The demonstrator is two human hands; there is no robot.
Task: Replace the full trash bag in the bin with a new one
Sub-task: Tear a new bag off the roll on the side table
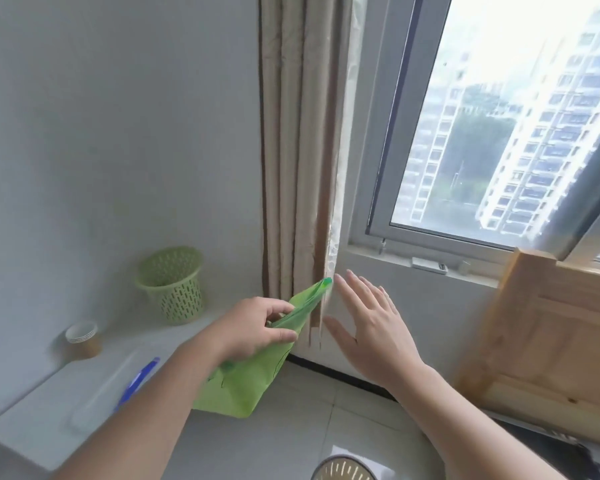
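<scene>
My left hand (257, 329) grips a thin green trash bag (246, 382) near its gathered top, which points up toward the curtain; the flat lower part hangs below my wrist. My right hand (371, 327) is held open just to the right of the bag, fingers spread, not touching it. A pale green slotted bin (172, 284) stands on the white table against the wall, with no bag visible in it. The rim of a cream-coloured bin (343, 469) shows on the floor at the bottom edge.
A white table (49, 424) at the left holds a stack of paper cups (83, 339) and a blue pen (137, 382). A beige curtain (298, 150) hangs in the corner beside the window (482, 133). A wooden bed frame (548, 341) stands at the right.
</scene>
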